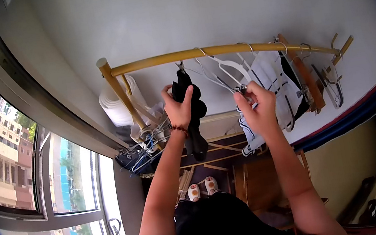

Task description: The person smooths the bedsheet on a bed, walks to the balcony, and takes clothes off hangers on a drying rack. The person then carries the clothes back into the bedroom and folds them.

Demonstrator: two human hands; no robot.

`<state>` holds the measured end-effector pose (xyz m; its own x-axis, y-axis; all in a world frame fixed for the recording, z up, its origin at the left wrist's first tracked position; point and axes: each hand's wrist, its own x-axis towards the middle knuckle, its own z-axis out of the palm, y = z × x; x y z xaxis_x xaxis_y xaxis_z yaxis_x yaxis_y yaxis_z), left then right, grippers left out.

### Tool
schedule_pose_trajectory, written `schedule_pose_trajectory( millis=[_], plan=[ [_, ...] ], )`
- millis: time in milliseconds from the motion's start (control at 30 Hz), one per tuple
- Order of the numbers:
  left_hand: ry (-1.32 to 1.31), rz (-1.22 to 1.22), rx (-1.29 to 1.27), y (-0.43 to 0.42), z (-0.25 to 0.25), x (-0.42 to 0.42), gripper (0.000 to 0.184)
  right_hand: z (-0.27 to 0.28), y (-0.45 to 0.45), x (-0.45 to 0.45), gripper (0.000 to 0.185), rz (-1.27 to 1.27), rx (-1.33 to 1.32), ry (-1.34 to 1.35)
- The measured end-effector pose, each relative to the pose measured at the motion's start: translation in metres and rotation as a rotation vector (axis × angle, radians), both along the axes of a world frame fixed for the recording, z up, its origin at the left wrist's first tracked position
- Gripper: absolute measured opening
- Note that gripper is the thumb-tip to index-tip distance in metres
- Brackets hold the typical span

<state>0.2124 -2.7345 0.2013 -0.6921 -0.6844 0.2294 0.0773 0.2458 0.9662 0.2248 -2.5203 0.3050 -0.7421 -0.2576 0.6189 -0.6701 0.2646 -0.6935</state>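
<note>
Rail [160,61]: across the top, before the wall [191,10], its left end on a post [116,89]. Roll [116,106]: behind the post. Window [67,174]: far left, beside the rack. On the rail, left to right: cloth [198,138] hung from a hook, several hangers [234,66], a garment [266,74], more hangers near the right end. Left hand [179,111]: on the cloth, below the rail. Right hand [260,104]: right of the cloth, at a clip [241,89], before the garment. Shoes [194,193]: below, between the forearms. Sticks [185,182]: just left of the shoes.
</note>
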Motion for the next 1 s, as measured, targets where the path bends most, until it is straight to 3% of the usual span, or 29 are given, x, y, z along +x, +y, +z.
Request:
schedule_pose_trajectory(
  millis=[33,100,133,167,233,267,300,367,467,500,567,667,767,1000],
  plan=[
    [0.012,0.005,-0.010,-0.011,0.000,-0.018,0.071,-0.008,-0.001,-0.005,0.032,0.005,-0.010,0.012],
    [0.035,0.013,-0.276,-0.034,-0.022,-0.061,0.075,-0.025,0.002,-0.015,0.024,-0.109,-0.233,0.018],
    [0.132,-0.074,-0.356,-0.041,-0.021,-0.072,0.065,-0.026,0.007,-0.012,0.012,-0.007,-0.209,-0.103],
    [0.140,-0.073,-0.355,-0.042,-0.025,-0.079,0.065,-0.027,0.005,-0.011,0.012,-0.006,-0.209,-0.096],
    [-0.150,-0.351,-0.090,-0.037,-0.020,-0.071,0.050,-0.039,-0.008,-0.007,0.010,0.148,-0.551,-0.201],
    [-0.071,-0.298,-0.113,-0.028,-0.017,-0.062,0.049,-0.051,-0.007,-0.004,0.021,0.177,-0.558,-0.320],
    [-0.069,-0.270,-0.124,-0.020,-0.014,-0.051,0.048,-0.060,-0.013,-0.011,0.021,0.179,-0.560,-0.321],
    [-0.118,-0.377,-0.141,-0.008,-0.017,-0.028,0.044,-0.085,-0.031,-0.018,0.040,0.131,-0.141,-0.271],
    [-0.019,-0.438,-0.088,0.009,-0.037,-0.009,0.038,-0.118,-0.070,-0.059,0.049,0.151,-0.144,-0.297],
    [0.055,-0.437,-0.072,0.013,-0.039,-0.005,0.034,-0.118,-0.082,-0.067,0.041,0.163,-0.226,-0.397],
    [-0.072,-0.397,-0.097,0.019,-0.044,0.005,0.031,-0.118,-0.096,-0.076,0.033,0.106,-0.209,-0.444],
    [-0.039,-0.391,-0.019,0.024,-0.058,0.012,0.028,-0.118,-0.105,-0.075,0.035,0.099,-0.316,-0.462],
    [0.031,-0.338,-0.001,0.022,-0.058,0.015,0.026,-0.110,-0.100,-0.064,0.025,0.150,-0.130,-0.338],
    [-0.013,-0.303,-0.003,0.023,-0.070,0.027,0.032,-0.115,-0.103,-0.058,0.029,-0.020,-0.120,-0.276]
  ],
)
